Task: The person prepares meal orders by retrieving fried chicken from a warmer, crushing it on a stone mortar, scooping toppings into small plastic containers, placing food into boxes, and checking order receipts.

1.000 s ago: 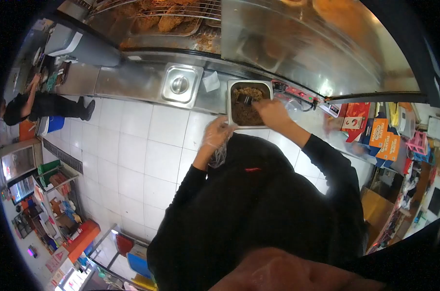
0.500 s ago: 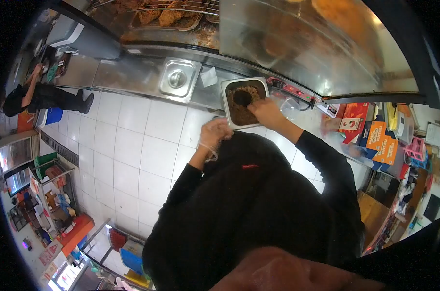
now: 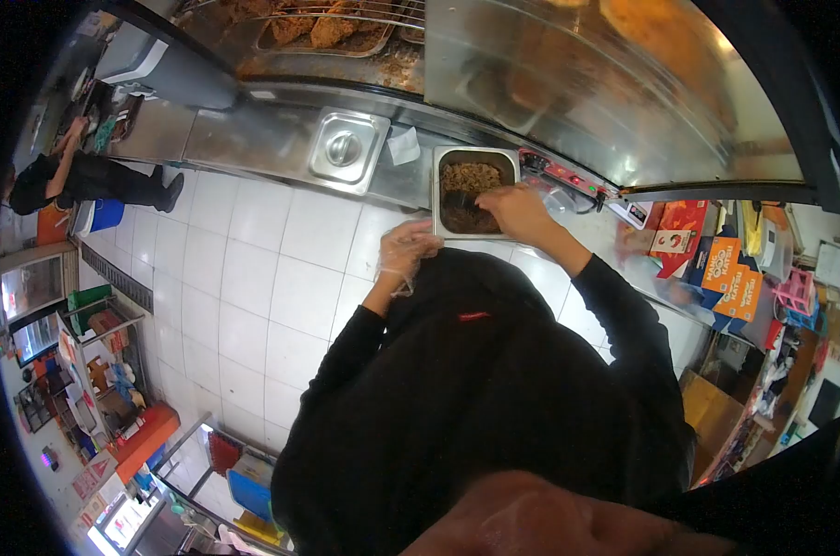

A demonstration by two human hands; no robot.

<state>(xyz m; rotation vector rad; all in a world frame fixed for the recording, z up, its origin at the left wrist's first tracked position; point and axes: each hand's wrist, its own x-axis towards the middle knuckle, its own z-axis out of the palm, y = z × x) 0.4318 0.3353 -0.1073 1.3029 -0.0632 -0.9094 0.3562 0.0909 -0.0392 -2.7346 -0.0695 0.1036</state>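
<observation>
A deep steel pan (image 3: 437, 197) stands at the counter's front edge, with brown crumbly food (image 3: 473, 176) inside. My right hand (image 3: 515, 211) reaches over the pan's right side, its fingers closed on a dark scoop (image 3: 457, 200) that sits in the food. At the pan's near left corner is my left hand (image 3: 408, 248), in a clear plastic glove, its fingers pressed together at the pan's rim. Whether they grip the rim is hard to make out.
A lidded steel pan (image 3: 346, 153) and a white paper (image 3: 403, 145) lie left on the counter. Fried food (image 3: 330, 31) sits behind glass above. Orange boxes (image 3: 738, 291) stand at right. Another person (image 3: 114, 183) stands far left, beside a blue bucket (image 3: 107, 214).
The scoop in my right hand has moved from the upper part of the pan down toward its near side. My left hand stays by the corner. The view has shifted slightly.
</observation>
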